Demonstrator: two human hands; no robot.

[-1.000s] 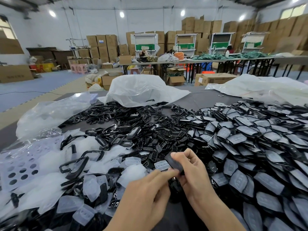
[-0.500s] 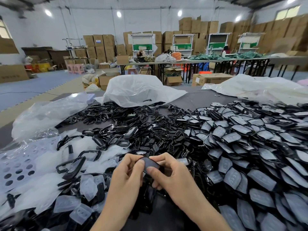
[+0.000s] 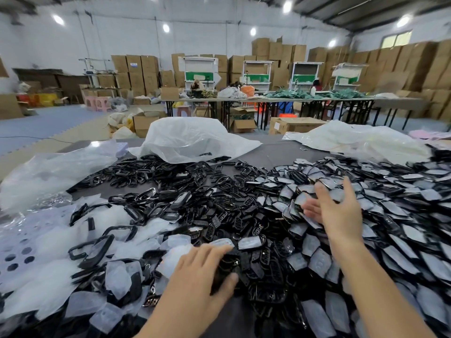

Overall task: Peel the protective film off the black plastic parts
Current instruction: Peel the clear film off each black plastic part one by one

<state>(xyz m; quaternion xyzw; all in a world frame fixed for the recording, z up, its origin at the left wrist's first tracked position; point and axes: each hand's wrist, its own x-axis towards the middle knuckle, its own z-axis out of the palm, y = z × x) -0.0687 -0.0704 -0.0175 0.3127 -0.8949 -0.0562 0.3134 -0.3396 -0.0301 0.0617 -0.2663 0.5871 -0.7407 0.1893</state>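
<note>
Left hand (image 3: 199,272) lies palm-down, fingers loose, on bare black plastic parts (image 3: 258,274). Right hand (image 3: 334,208) hovers empty, fingers spread, over film-covered black plastic parts (image 3: 402,215).

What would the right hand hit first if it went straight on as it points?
Probably the heap of film-covered black plastic parts ahead of the fingers of the right hand; blur hides whether they touch.
</note>
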